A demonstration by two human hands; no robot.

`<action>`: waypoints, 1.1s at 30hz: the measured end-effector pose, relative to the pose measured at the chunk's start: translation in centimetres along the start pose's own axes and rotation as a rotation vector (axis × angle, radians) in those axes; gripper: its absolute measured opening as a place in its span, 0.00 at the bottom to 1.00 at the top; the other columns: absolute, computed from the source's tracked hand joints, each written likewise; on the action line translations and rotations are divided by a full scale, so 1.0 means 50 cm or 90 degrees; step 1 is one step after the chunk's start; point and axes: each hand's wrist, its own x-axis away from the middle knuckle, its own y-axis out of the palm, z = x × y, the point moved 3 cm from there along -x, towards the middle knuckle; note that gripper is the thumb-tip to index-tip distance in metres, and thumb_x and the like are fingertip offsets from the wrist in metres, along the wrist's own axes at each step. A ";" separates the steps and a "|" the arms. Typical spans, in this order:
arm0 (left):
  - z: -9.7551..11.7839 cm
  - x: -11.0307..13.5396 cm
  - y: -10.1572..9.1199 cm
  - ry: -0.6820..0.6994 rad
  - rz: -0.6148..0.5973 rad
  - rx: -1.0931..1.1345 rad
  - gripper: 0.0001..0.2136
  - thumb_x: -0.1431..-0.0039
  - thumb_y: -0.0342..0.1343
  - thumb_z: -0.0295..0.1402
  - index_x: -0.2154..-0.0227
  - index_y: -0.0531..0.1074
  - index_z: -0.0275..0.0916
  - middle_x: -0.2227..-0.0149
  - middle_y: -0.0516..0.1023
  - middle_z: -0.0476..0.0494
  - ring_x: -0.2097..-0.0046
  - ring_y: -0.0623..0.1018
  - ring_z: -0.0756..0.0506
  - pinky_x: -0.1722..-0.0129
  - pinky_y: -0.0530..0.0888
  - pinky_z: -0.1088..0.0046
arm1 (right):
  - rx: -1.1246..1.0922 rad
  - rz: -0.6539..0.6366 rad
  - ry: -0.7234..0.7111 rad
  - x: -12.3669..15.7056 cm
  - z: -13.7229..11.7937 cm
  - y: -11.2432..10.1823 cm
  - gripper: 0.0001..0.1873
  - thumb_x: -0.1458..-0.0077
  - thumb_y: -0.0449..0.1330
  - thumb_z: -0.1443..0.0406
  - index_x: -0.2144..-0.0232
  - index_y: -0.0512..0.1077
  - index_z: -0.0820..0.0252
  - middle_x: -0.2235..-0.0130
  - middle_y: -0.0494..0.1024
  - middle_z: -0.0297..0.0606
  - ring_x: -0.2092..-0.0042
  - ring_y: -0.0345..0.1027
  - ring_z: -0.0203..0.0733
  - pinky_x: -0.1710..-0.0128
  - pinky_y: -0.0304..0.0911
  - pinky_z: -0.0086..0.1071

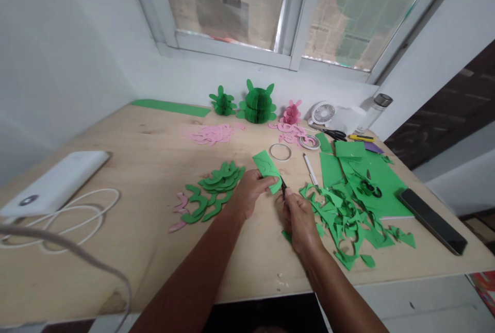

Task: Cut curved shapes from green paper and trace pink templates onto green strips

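Left hand [249, 191] pinches a thin green paper rectangle [266, 164]; right hand [300, 219] grips dark scissors [283, 187] beside jagged, curled scraps [333, 210]

Green card [266, 163]: matt paper; tabletop [143, 168]: smooth wood (knots showing); white device [62, 176]: plastic-looking; bottle cap [383, 99]: metallic.

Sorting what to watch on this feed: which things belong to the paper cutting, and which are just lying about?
Part of the cutting:
- green card, in the left hand
- scissors, in the right hand
- cut green shapes
- green scraps

Probably just lying about:
- phone
- fan
- bottle
- white device
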 end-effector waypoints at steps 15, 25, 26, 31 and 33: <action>0.001 0.001 0.000 -0.003 -0.010 -0.019 0.10 0.61 0.64 0.38 0.81 0.75 0.35 0.80 0.73 0.48 0.74 0.71 0.48 0.69 0.67 0.72 | -0.017 -0.014 0.018 -0.004 0.007 -0.002 0.26 0.55 0.61 0.42 0.81 0.67 0.59 0.90 0.52 0.21 0.87 0.37 0.28 0.87 0.31 0.26; 0.007 0.002 -0.001 -0.009 -0.031 -0.016 0.11 0.61 0.65 0.39 0.79 0.76 0.36 0.78 0.74 0.47 0.73 0.71 0.48 0.68 0.67 0.72 | -0.001 -0.014 0.006 -0.005 0.010 -0.004 0.26 0.54 0.60 0.43 0.81 0.67 0.59 0.89 0.52 0.21 0.86 0.38 0.28 0.87 0.32 0.26; 0.009 0.003 0.000 -0.008 -0.034 -0.012 0.11 0.61 0.65 0.39 0.79 0.76 0.36 0.77 0.75 0.47 0.72 0.72 0.48 0.68 0.67 0.72 | 0.000 -0.013 0.006 -0.005 0.011 -0.005 0.26 0.54 0.60 0.43 0.81 0.68 0.59 0.89 0.52 0.21 0.86 0.38 0.28 0.87 0.32 0.26; 0.018 0.009 0.007 -0.008 -0.042 0.003 0.13 0.62 0.66 0.41 0.76 0.77 0.36 0.73 0.78 0.45 0.70 0.74 0.47 0.67 0.68 0.72 | 0.002 -0.015 0.017 -0.007 0.014 -0.006 0.25 0.53 0.60 0.44 0.80 0.68 0.59 0.89 0.52 0.21 0.86 0.38 0.28 0.87 0.32 0.26; 0.017 0.008 0.006 -0.006 -0.038 -0.003 0.13 0.61 0.65 0.41 0.76 0.78 0.36 0.75 0.77 0.46 0.70 0.74 0.47 0.66 0.68 0.72 | 0.000 -0.015 0.019 -0.007 0.014 -0.006 0.25 0.53 0.60 0.44 0.80 0.67 0.59 0.89 0.51 0.21 0.86 0.37 0.28 0.87 0.32 0.26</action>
